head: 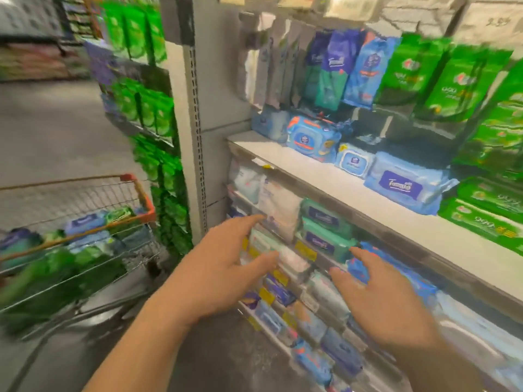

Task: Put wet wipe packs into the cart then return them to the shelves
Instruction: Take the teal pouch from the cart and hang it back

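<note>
Both of my hands reach toward the lower shelves with fingers spread and nothing in them. My left hand [226,267] hovers in front of pale pink and white wipe packs [278,210]. My right hand [379,301] is just below two stacked teal wipe packs [325,230] and beside a blue pack [376,264]. The wire cart [141,193] with an orange rim stands at the left and holds several blue and green wipe packs [85,224]. The frame is blurred.
A white shelf board [325,176] above my hands carries blue wipe packs [407,185] and green packs [481,219]. More packs hang above it. A grey shelf upright [198,123] separates this bay from green packs at the left. Grey floor lies below.
</note>
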`<action>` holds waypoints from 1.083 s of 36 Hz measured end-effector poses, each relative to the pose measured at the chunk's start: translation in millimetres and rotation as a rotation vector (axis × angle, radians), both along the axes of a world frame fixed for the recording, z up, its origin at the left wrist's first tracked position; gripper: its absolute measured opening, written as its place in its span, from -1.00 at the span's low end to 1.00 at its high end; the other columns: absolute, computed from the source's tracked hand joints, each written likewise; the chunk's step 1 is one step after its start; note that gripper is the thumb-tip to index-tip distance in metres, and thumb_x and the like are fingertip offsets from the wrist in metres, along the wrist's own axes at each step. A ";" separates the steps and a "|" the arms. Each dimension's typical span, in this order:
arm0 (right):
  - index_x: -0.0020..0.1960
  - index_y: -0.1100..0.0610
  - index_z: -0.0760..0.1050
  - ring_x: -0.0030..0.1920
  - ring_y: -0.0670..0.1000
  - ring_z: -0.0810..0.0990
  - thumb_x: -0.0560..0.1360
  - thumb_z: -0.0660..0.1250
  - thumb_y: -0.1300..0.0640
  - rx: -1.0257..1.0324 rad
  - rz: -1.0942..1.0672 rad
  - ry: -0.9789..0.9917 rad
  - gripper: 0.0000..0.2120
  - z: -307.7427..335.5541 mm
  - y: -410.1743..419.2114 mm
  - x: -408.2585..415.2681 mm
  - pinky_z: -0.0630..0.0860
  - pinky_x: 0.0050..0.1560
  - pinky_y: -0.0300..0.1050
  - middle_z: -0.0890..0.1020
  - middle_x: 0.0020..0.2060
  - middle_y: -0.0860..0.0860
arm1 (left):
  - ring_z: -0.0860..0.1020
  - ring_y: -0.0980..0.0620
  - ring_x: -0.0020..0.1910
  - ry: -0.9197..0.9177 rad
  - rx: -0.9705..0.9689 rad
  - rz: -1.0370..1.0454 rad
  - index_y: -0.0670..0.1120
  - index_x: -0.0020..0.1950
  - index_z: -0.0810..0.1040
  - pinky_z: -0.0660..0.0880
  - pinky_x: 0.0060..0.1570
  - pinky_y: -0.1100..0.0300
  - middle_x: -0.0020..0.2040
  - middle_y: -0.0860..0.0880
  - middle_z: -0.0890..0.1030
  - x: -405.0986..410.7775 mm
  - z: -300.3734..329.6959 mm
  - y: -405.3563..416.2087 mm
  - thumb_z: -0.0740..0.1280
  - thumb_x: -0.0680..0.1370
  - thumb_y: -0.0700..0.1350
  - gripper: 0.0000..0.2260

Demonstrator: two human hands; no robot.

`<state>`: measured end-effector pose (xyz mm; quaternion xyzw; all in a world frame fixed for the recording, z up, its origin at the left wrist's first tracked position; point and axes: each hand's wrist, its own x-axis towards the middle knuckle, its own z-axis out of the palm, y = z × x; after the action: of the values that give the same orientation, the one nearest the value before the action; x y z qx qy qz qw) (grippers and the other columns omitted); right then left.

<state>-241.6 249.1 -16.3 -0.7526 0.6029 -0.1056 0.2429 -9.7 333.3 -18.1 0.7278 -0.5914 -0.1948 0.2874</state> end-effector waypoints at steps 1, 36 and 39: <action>0.59 -0.07 0.20 0.40 0.02 0.46 0.59 0.22 -0.26 0.006 0.015 0.004 -0.36 0.8 2.2 17.2 0.32 0.41 -0.08 0.34 0.53 -0.08 | 0.19 0.28 0.51 0.009 0.021 0.011 0.28 0.61 0.10 0.34 0.44 0.13 0.56 0.32 0.20 14.3 -1.6 8.1 0.23 0.54 0.38 -0.32; 0.58 -0.10 0.22 0.33 0.01 0.49 0.57 0.25 -0.25 0.118 0.729 0.112 -0.37 -51.0 25.3 492.4 0.40 0.31 -0.07 0.44 0.47 -0.09 | 0.12 0.20 0.59 0.190 0.228 0.694 0.32 0.61 0.02 0.24 0.54 0.03 0.63 0.26 0.08 383.9 -78.9 149.1 0.20 0.56 0.38 -0.32; 0.57 -0.09 0.25 0.26 0.00 0.52 0.58 0.25 -0.24 0.121 0.785 0.078 -0.39 -62.9 4.9 529.1 0.42 0.20 -0.09 0.57 0.27 -0.02 | 0.14 0.20 0.58 0.164 0.256 0.747 0.27 0.63 0.05 0.22 0.54 0.08 0.63 0.24 0.12 412.8 -83.4 137.9 0.21 0.56 0.36 -0.31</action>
<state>287.4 254.0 -79.2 -0.9135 0.2836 0.0597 0.2856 403.1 471.2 -101.5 0.9046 -0.2322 -0.2066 0.2917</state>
